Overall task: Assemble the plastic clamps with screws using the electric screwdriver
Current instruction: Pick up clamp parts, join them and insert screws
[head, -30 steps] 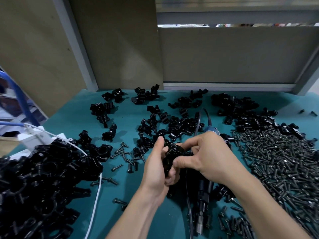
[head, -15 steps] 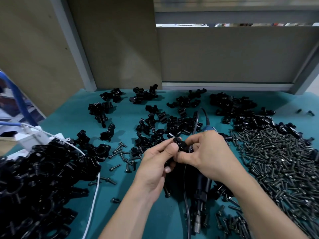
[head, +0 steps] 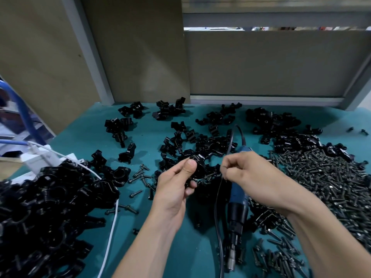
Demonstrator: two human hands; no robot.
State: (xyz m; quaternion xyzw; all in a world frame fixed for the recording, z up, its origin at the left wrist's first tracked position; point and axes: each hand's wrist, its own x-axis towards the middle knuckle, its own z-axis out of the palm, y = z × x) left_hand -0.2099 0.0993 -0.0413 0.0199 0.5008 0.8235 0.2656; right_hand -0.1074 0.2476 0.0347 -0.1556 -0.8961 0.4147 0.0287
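Observation:
My left hand (head: 174, 183) grips a black plastic clamp (head: 198, 167) between thumb and fingers, held above the teal table (head: 180, 247). My right hand (head: 253, 173) is just right of the clamp, apart from it, with its fingers curled and thumb against forefinger; I see nothing between them. The blue electric screwdriver (head: 237, 199) lies on the table under my right hand, its bit (head: 230, 261) pointing toward me and its black cable (head: 217, 217) running alongside. A wide heap of dark screws (head: 325, 183) covers the table's right side.
A big pile of black clamps (head: 44, 213) fills the near left, with a white cable (head: 110, 233) across it. Loose clamp parts (head: 202, 145) lie scattered over the middle and back. Several stray screws (head: 140, 173) lie left of my hands. Panel walls (head: 261, 63) close off the back.
My right hand has let go of the clamp and drawn off to the right. My left hand keeps the clamp and has turned it. The screwdriver has not moved.

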